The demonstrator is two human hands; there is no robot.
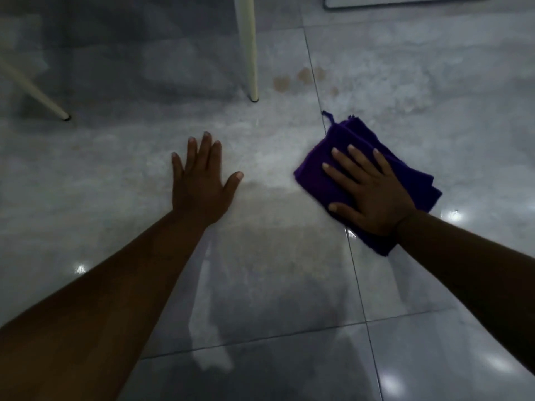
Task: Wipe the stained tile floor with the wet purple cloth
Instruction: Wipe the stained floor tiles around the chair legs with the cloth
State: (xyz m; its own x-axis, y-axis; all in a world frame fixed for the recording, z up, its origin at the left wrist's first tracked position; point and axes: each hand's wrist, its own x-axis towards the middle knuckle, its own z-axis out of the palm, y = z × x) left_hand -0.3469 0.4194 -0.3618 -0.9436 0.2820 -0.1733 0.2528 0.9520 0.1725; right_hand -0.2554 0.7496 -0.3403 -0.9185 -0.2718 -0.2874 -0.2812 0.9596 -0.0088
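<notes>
A folded purple cloth (351,137) lies flat on the grey tile floor (275,270), right of centre. My right hand (367,192) presses down on it with the fingers spread, palm on the cloth. Flat on the bare tile to the left, my left hand (202,180) rests with its fingers apart and holds nothing. Brownish stain spots (304,79) mark the floor beyond the cloth, near a grout line. A faint tan smear (275,244) shows on the tile between my forearms.
A cream chair leg (250,53) stands on the floor just left of the stains. Another slanted leg (34,94) ends at the far left. A white object's base (405,0) sits at the top right edge. The floor shines wet near me.
</notes>
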